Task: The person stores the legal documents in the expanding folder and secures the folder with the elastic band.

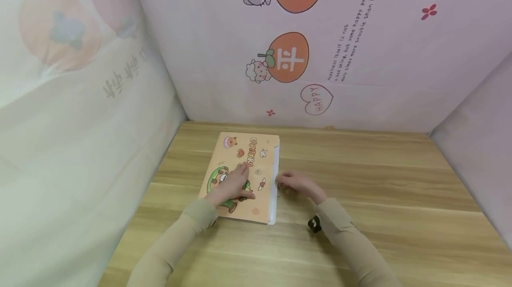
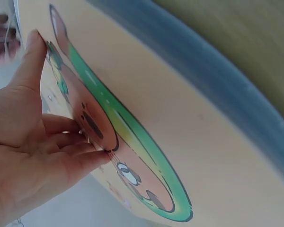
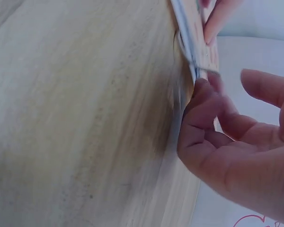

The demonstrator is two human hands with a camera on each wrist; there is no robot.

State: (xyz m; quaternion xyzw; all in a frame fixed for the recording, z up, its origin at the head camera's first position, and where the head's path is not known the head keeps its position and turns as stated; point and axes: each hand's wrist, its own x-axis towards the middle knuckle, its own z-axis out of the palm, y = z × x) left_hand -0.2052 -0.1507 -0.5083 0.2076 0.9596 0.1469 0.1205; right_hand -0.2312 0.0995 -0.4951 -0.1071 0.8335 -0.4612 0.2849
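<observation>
A peach folder [image 1: 240,145] with CAPYBARA lettering and cartoon capybaras lies on the wooden table, white layers showing along its right edge. My left hand [image 1: 234,185] rests on the cover, fingers and thumb spread. In the left wrist view its fingertips [image 2: 104,156] touch the printed capybara. At the folder's right edge is my right hand [image 1: 298,182], its fingers curled. It pinches a thin cord [image 3: 208,70] that loops out from that edge in the right wrist view. A small round button [image 1: 258,171] sits on the cover, right of the left fingers.
The wooden table [image 1: 384,180] extends to the right of the folder. A small black object [image 1: 314,224] with a white mark shows beside the right sleeve. Printed cloth walls [image 1: 224,91] enclose the table at the back, left and right.
</observation>
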